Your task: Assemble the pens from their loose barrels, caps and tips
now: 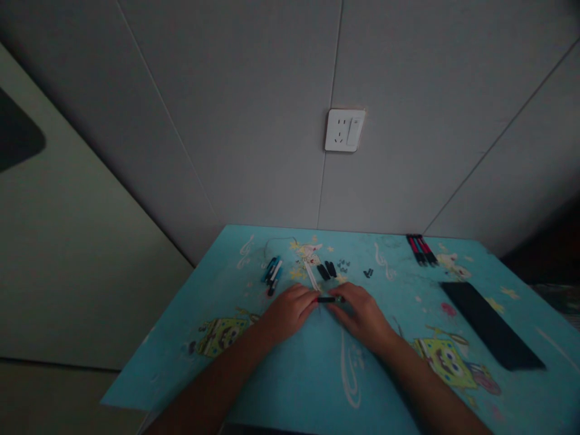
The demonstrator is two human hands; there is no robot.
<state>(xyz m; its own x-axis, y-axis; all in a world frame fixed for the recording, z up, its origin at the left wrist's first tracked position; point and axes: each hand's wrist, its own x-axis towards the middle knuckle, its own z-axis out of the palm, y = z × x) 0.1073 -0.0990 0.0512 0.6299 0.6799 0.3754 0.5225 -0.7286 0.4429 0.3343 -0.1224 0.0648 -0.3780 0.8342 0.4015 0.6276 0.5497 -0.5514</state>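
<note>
Near the middle of the table, my left hand (pixel 290 312) pinches one end of a black pen (pixel 327 299), where a bit of pink shows by the fingertips. At the pen's other, silvery end are the closed fingers of my right hand (pixel 361 312). The pen lies level between both hands, just above the tabletop. Thin white sticks (pixel 311 275), which look like refills, lie right behind my left fingers. Beyond the hands are short black pieces (pixel 327 270) and a scatter of tiny dark parts (pixel 344 265). Further left is a pile of blue, white and black pen barrels (pixel 272 273).
Several pink-and-black pens (pixel 422 250) lie side by side at the table's back right. A long black flat piece (pixel 492 325) rests on the right side. Two or so small dark parts (pixel 368 273) sit behind my right hand. A wall with a socket (pixel 338 130) borders the patterned blue table (pixel 290 374).
</note>
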